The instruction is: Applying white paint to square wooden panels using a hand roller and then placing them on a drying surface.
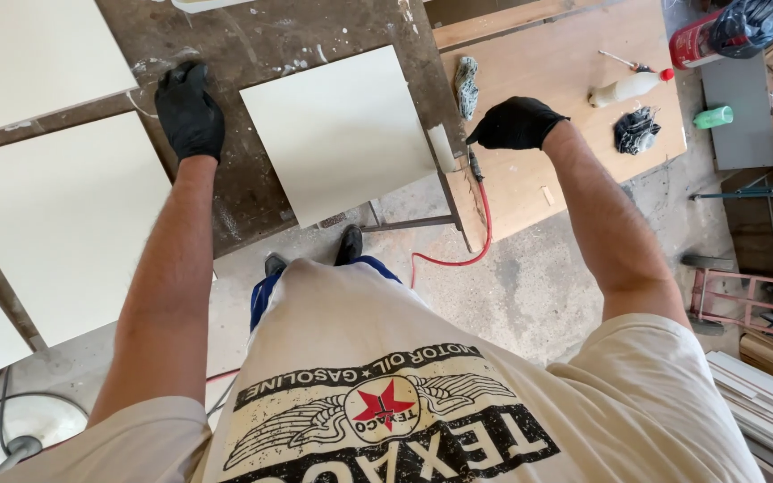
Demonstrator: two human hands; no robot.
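1. Your left hand [189,112], gloved, rests flat on the bench [252,192] just left of the pale panel [337,134], fingers released.
2. Your right hand [516,123], right of the panel, has its fingers clenched on a tool with a red hose [485,224].

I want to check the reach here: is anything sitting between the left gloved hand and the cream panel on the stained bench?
Nothing visible. The left hand rests on the dark bench just left of the cream panel, with only bare stained bench surface between them. The right hand is on the panel's far side, by the red hose.
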